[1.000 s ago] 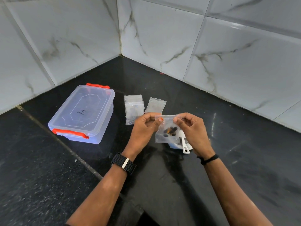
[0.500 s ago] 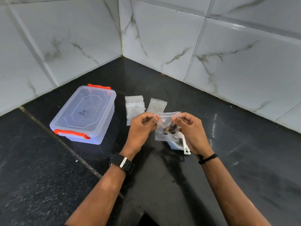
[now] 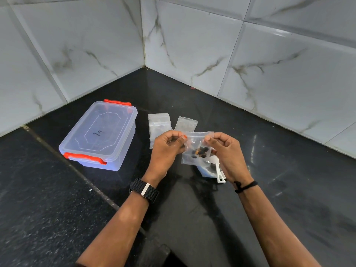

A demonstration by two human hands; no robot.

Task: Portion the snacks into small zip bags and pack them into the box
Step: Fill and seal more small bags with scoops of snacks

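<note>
1. At frame centre, the left hand (image 3: 167, 149) and right hand (image 3: 227, 151) each pinch a top corner of the small zip bag (image 3: 196, 149), which hangs above the black counter (image 3: 192, 209) with dark snacks (image 3: 200, 151) inside.
2. If the seal is only partly pressed, snacks could spill when the bag tilts.
3. The box (image 3: 100, 135), at middle left, has its lid on; packing probably stalls until a hand frees up.
4. Spare bags (image 3: 159, 122) lie just above the hands; a sweep could scatter them.
</note>
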